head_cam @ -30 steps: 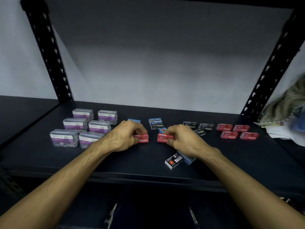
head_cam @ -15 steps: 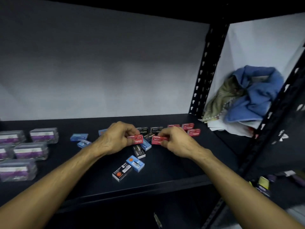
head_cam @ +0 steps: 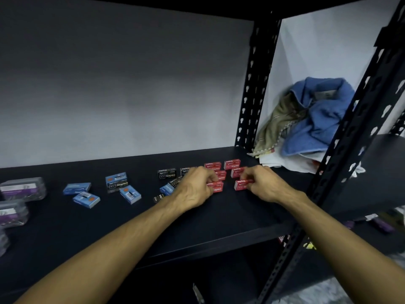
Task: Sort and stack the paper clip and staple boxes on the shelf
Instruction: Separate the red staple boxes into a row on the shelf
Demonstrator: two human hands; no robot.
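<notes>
On the black shelf [head_cam: 219, 218] my left hand [head_cam: 194, 186] grips a red staple box [head_cam: 217, 187] and my right hand [head_cam: 262, 183] grips another red staple box [head_cam: 241, 185], both resting on the shelf just in front of a group of red staple boxes [head_cam: 231, 164]. Black staple boxes [head_cam: 167, 173] lie left of the red ones, partly hidden by my left hand. Several blue staple boxes [head_cam: 86, 199] are scattered further left, one [head_cam: 116, 178] stacked on a black box. Clear paper clip boxes [head_cam: 23, 189] with purple labels stand at the far left.
A black perforated upright post [head_cam: 252, 110] stands behind the red boxes, another [head_cam: 341, 150] at the front right. Beyond the post lies a pile of blue and khaki cloth [head_cam: 311, 119] on white paper. The shelf's front edge runs below my forearms.
Both hands have carried their red boxes rightwards, from the middle of the shelf to the red group. The view has turned right, so the paper clip boxes now sit at the left edge.
</notes>
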